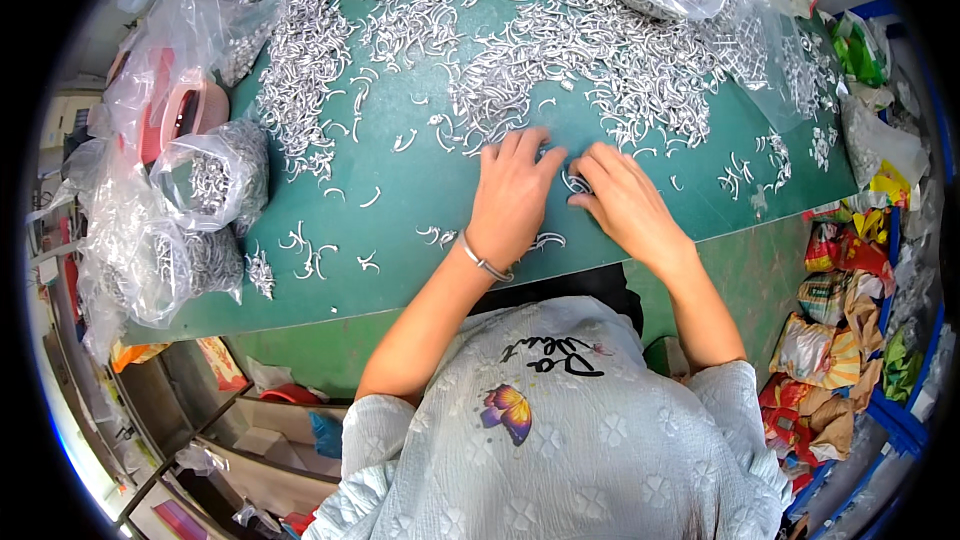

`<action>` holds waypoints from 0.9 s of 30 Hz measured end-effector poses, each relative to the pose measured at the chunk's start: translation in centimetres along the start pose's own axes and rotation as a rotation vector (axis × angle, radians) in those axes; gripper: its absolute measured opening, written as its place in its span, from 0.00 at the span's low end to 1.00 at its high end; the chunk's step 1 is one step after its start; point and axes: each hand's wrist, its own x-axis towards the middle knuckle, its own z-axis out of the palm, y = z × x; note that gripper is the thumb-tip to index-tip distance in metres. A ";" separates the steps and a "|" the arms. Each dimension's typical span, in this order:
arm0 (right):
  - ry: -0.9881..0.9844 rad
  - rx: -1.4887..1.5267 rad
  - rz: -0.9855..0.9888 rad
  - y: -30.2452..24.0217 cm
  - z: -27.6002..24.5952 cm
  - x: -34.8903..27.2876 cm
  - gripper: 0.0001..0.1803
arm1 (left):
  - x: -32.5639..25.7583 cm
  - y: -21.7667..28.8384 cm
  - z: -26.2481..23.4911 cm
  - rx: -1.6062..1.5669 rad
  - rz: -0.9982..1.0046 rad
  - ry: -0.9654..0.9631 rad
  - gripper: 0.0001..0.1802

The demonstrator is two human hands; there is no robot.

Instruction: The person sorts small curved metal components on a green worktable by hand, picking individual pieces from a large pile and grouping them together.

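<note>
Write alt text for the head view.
Two bare hands, left hand and right hand, meet over small curved silver metal pieces on a green tabletop. A wide heap of the same pieces lies beyond; clear plastic bags sit left.

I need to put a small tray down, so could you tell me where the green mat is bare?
Bare mat lies left of the left hand, below the metal clip heap. The far half is crowded.

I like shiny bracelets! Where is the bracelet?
In the head view, the bracelet circles the left hand's wrist, mid-picture, over the green table.
</note>
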 end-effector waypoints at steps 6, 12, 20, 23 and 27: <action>-0.032 -0.044 0.084 -0.9 -0.2 -1.5 0.07 | -0.7 -1.3 -0.9 0.039 -0.119 0.041 0.12; -0.009 -0.122 0.016 -1.1 1.1 -1.7 0.06 | -2.8 2.6 -3.3 -0.134 -0.145 -0.111 0.14; 0.289 0.094 0.278 2.8 -2.7 -4.1 0.10 | -6.4 4.7 -3.7 -0.126 -0.128 -0.219 0.20; 0.410 -0.078 0.562 5.6 -5.7 -6.7 0.06 | -7.4 4.4 -2.6 -0.134 -0.109 -0.165 0.18; 0.363 -0.196 0.595 7.4 -6.4 -8.2 0.09 | -7.6 3.5 -1.3 -0.219 -0.092 -0.087 0.14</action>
